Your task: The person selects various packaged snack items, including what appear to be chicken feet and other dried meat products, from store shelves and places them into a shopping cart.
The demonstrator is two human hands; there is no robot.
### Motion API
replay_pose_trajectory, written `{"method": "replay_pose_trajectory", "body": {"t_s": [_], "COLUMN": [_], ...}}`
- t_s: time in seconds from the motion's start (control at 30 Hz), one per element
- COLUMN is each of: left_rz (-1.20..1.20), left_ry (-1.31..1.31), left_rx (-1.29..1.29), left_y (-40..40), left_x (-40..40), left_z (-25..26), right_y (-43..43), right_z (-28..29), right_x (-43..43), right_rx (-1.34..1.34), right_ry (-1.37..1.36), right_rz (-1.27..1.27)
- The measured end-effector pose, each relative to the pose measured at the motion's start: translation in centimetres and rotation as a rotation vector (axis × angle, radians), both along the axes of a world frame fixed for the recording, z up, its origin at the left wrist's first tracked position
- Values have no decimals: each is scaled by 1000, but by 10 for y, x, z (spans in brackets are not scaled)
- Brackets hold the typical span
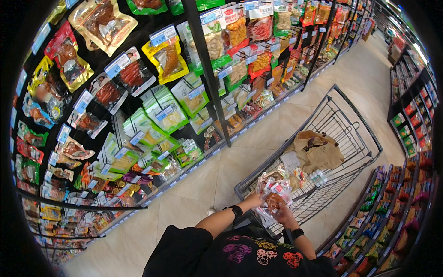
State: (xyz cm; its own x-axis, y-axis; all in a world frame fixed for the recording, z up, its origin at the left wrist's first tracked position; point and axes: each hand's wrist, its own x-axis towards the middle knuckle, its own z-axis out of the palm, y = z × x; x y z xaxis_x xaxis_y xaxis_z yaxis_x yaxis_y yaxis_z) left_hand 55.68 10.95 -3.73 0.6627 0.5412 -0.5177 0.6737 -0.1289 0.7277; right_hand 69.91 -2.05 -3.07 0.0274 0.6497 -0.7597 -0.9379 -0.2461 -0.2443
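Note:
Both of my hands are over the near end of a wire shopping cart. A clear packet of brown meat (274,202) is held in my right hand (285,215), its fingers closed on the packet's lower edge. On the packet's left is my left hand (254,200), touching the packaging there; which piece its fingers hold cannot be made out. Under and beyond them lie several more plastic food packets (273,181). Farther along in the cart (341,173) are a brown paper bag (316,151), a clear plastic bottle (318,178) and a pale sheet or packet (290,161).
Along the left stands a tall rack of hanging packaged meats and snacks (165,112), with price tags and black uprights (207,65). Low shelves of bagged snacks (367,218) curve close by the cart's right side. A tiled aisle floor (363,65) runs away at the upper right.

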Motion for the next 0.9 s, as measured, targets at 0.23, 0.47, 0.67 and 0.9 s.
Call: {"method": "replay_pose_trajectory", "body": {"t_s": [0.23, 0.47, 0.67, 0.9], "left_rz": [-74, -189, -339, -693], "left_ry": [127, 253, 243, 356], "left_rx": [11, 166, 225, 264], "left_y": [-3, -14, -17, -13], "left_x": [6, 9, 6, 4], "left_z": [31, 27, 48, 84], "right_y": [-9, -3, -9, -44], "right_z": [-19, 12, 11, -54], "right_x": [-10, -18, -19, 0], "right_rx": [-124, -222, -218, 163], "right_ry": [150, 115, 109, -546], "right_rz": [24, 8, 25, 700]}}
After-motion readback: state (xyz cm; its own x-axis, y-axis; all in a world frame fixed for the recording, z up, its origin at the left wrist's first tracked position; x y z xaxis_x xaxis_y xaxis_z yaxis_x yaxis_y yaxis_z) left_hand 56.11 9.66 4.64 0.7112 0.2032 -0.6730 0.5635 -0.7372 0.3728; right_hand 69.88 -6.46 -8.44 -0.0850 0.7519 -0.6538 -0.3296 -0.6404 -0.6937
